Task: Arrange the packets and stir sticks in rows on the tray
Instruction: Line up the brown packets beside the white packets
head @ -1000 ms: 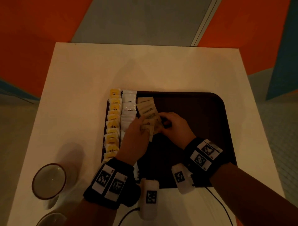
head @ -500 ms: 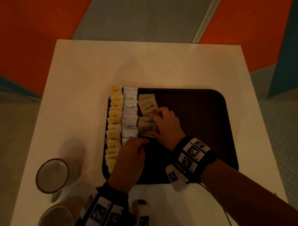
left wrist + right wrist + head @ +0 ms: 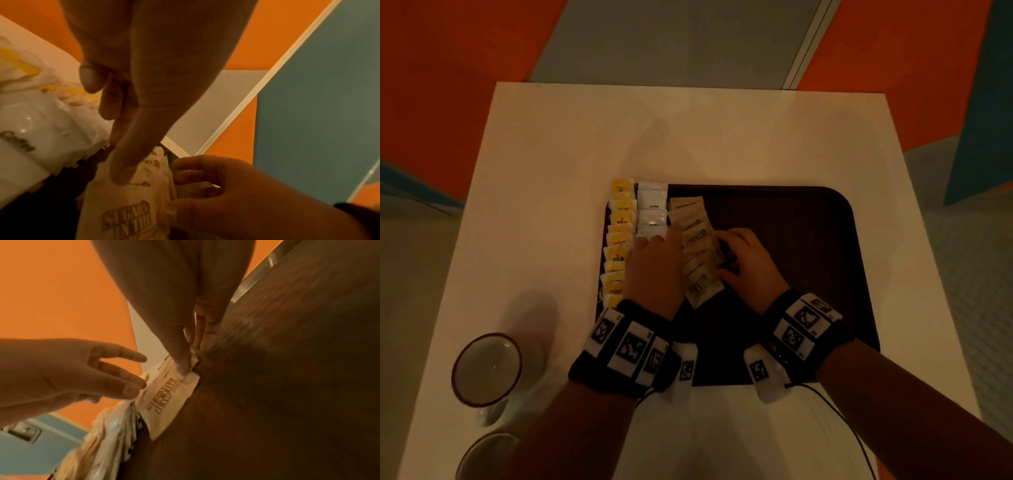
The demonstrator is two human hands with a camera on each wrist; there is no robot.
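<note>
Sugar packets (image 3: 700,253) lie overlapped in a third row on the brown tray (image 3: 808,240), beside the white coffee packets (image 3: 652,207) and the yellow tea bags (image 3: 619,240). The left hand (image 3: 654,270), fingers straight, steadies the row's left edge; the right hand (image 3: 748,263) curls at its right edge, seemingly squaring it. Print reads "TEA", "Coffee" and "SUGAR IN THE". No stir sticks show.

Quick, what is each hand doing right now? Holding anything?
Left hand: open, straight fingers resting on the row of brown sugar packets, holding nothing.
Right hand: fingers curled against the sugar packets' right edge; whether it grips one cannot be told.
</note>
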